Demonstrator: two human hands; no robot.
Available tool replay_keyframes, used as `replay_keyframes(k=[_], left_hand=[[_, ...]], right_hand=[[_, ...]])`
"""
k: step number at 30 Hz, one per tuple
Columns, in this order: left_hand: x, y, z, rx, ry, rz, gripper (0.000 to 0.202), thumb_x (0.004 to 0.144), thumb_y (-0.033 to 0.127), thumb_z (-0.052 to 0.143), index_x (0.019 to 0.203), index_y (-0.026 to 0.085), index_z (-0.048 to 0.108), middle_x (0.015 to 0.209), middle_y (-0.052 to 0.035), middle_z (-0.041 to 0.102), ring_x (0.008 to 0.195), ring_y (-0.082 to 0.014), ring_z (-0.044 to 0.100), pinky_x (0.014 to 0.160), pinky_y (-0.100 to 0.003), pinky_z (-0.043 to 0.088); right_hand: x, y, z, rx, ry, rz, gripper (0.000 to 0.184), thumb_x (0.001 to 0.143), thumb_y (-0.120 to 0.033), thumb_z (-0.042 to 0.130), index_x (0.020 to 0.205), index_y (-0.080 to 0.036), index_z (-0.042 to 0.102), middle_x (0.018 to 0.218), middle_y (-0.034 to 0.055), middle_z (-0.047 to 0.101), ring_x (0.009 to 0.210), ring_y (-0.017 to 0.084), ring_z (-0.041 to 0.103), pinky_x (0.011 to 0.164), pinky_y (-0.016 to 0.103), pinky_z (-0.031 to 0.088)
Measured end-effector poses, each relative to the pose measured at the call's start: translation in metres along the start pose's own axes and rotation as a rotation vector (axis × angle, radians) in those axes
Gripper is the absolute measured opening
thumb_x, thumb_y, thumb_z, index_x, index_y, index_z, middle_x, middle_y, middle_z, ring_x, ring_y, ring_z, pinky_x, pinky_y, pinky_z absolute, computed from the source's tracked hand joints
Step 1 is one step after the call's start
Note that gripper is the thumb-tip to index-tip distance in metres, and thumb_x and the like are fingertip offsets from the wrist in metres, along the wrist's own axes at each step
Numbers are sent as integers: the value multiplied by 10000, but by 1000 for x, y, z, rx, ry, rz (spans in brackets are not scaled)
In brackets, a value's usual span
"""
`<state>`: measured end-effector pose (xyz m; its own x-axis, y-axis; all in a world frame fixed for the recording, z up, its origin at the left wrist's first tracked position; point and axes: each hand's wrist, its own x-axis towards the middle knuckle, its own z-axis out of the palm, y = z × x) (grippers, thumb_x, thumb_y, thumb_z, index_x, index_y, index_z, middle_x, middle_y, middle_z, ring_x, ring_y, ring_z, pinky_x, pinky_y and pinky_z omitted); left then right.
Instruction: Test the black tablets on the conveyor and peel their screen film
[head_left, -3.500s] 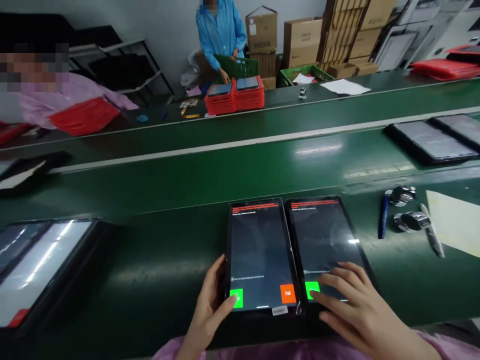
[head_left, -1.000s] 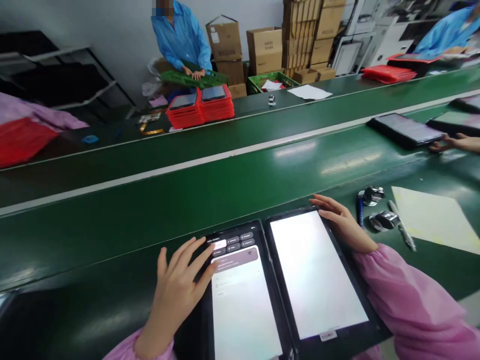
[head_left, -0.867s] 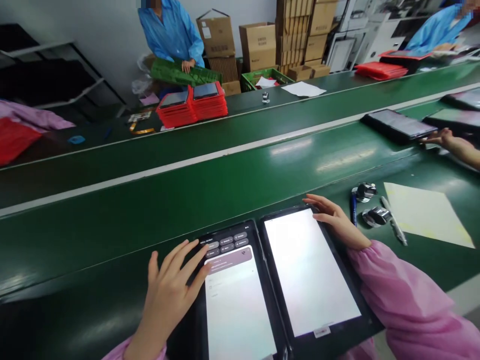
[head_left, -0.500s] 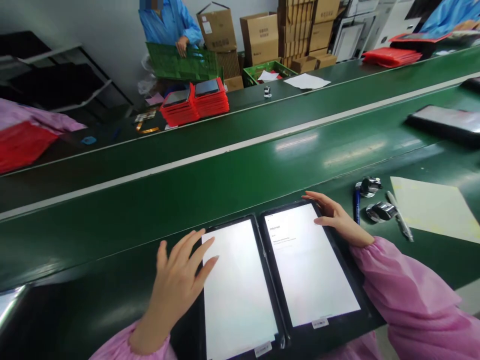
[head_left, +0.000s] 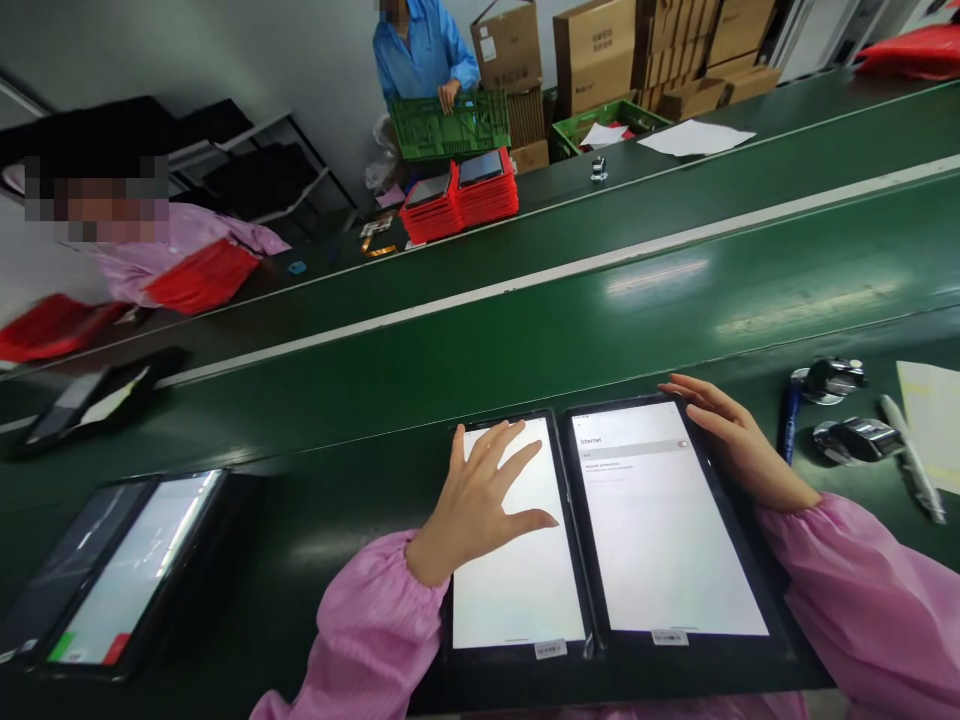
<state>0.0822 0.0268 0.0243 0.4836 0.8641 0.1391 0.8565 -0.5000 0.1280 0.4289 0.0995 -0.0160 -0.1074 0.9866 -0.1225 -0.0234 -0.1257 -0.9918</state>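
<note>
Two tablets with lit white screens lie side by side on the green bench in front of me. My left hand [head_left: 484, 495] is spread over the upper part of the left tablet [head_left: 517, 600], fingers apart; I cannot tell whether a fingertip touches the glass. On the right tablet [head_left: 667, 540] a page headed "Internet" shows, with a grey highlighted row near its top. My right hand [head_left: 739, 440] rests along that tablet's upper right edge, fingers stretched out and holding nothing. Each tablet has a small barcode label at its bottom edge.
More tablets [head_left: 112, 570] lie at the left. On the right are a blue pen [head_left: 790, 415], two shiny metal objects [head_left: 859, 440], a white pen [head_left: 911, 455] and paper [head_left: 934, 420]. Across the belt [head_left: 420, 345], co-workers stand near red stacks [head_left: 484, 185] and a green crate [head_left: 450, 125].
The view has swung left, bringing a co-worker and more tablets into sight. My right thumb has left the screen for the tablet's edge, and a grey row has appeared under "Internet".
</note>
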Motion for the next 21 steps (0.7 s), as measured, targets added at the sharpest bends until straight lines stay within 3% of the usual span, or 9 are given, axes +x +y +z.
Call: replay_keyframes(k=[7, 13, 16, 18, 20, 21], left_hand=[[-4, 3, -4, -24, 21, 12, 715, 936, 756, 508, 1405, 232, 638, 1487, -187, 600, 1389, -379, 549, 1221, -764, 207], [2, 7, 2, -16, 39, 1, 630, 930, 722, 570, 1362, 275, 672, 1483, -173, 606, 1396, -381, 544, 1216, -775, 195], [-9, 5, -2, -37, 65, -31, 612, 948, 728, 526, 1345, 286, 676, 1495, -166, 598, 1411, -407, 528, 1182, -817, 217], [-33, -1, -11, -129, 109, -169, 626, 979, 726, 468, 1360, 265, 655, 1457, -164, 626, 1368, -385, 574, 1177, -751, 337], [-65, -10, -20, -315, 120, -436, 648, 977, 737, 445, 1354, 249, 643, 1346, -161, 683, 1252, -346, 659, 1069, -600, 539], [-81, -13, -24, -449, 70, -593, 685, 952, 770, 451, 1354, 248, 637, 1273, -160, 708, 1173, -331, 698, 963, -528, 610]], right_hand=[[-1, 2, -2, -7, -9, -31, 557, 810, -612, 783, 1285, -340, 682, 1428, 65, 668, 1379, 339, 570, 1163, 538, 433], [5, 1, 3, -43, -6, -43, 598, 792, -643, 776, 1286, -324, 671, 1411, 76, 679, 1364, 342, 583, 1118, 534, 486], [-4, -5, -1, -111, 61, -71, 624, 791, -695, 745, 1284, -321, 670, 1421, 68, 674, 1353, 334, 596, 1106, 501, 509], [-25, -9, -9, -263, 110, -105, 623, 816, -715, 710, 1284, -307, 684, 1318, 75, 730, 1236, 327, 679, 1002, 456, 586], [-56, -10, -18, -468, 82, -103, 613, 842, -714, 681, 1273, -280, 712, 1092, 87, 797, 991, 321, 767, 797, 417, 654], [-74, -10, -21, -558, 37, -83, 604, 855, -708, 665, 1263, -267, 728, 1011, 91, 807, 901, 325, 779, 722, 414, 663]])
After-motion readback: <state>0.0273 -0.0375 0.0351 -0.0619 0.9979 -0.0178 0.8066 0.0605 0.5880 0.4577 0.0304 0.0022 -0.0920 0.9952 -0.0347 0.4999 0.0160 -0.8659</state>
